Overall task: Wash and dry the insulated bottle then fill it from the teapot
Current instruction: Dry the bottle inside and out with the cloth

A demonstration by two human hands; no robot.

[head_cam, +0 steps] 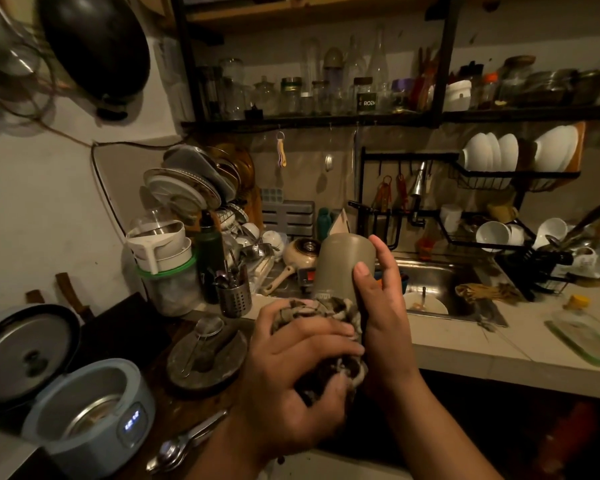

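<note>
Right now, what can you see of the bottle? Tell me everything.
The bottle is a plain olive-grey cylinder with a matte, coated look and a small printed mark low on its side. It is held nearly upright, leaning slightly, in the air in front of the sink. Its upper end is closed with a rounded edge; the lower end is hidden. The right hand grips its side, thumb on the front. The left hand presses a patterned cloth around its lower part.
</note>
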